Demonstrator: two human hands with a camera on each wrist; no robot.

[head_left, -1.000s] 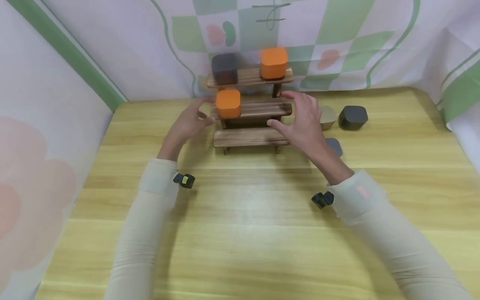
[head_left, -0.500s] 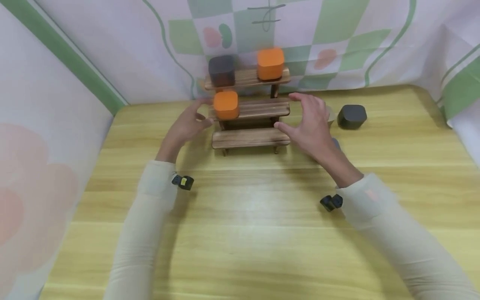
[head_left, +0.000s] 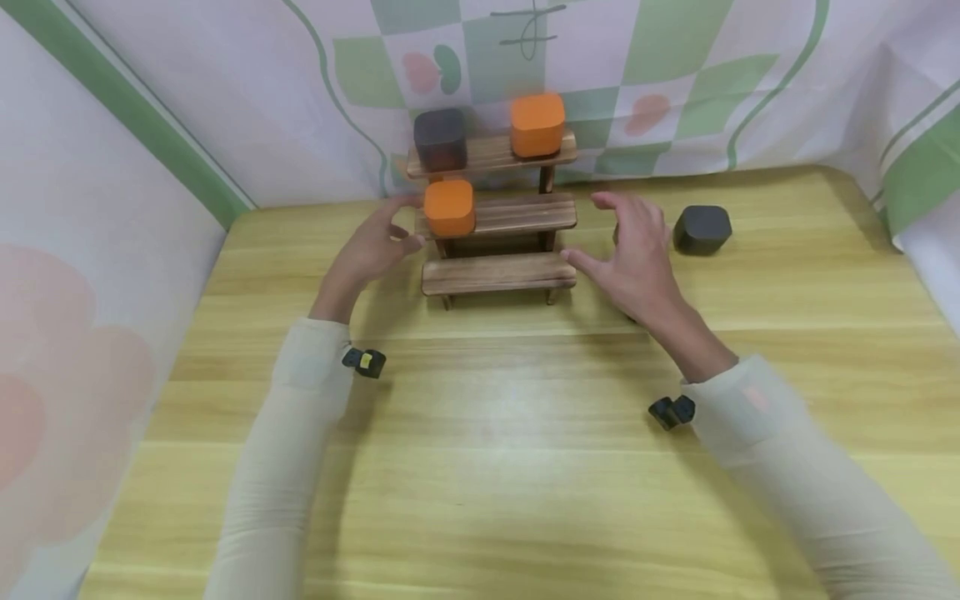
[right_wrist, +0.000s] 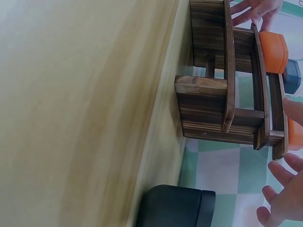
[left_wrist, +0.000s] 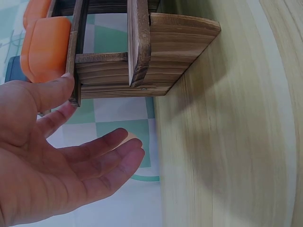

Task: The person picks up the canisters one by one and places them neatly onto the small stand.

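Note:
A three-tier brown wooden display stand [head_left: 498, 273] stands at the table's back. My left hand [head_left: 375, 246] is at the left end of its middle shelf. In the left wrist view, the thumb [left_wrist: 57, 92] and forefinger pinch that shelf end, while the other fingers extend freely. My right hand [head_left: 637, 254] is held off the stand's right side, thumb and fingers apart, holding nothing. An orange rounded box [head_left: 448, 208] sits on the middle shelf's left. Up on the top shelf are a dark rounded box [head_left: 440, 140] at left and another orange box [head_left: 537, 125] at right.
A black rounded box [head_left: 702, 230] rests on the wooden table [head_left: 480, 467], right of my right hand. That hand covers the area where a beige and a grey-blue box showed earlier. A patterned curtain [head_left: 585, 50] hangs close behind the stand.
My right hand has drawn away from the stand to the right, now covering the beige and grey-blue boxes. My left hand stays at the middle shelf's end.

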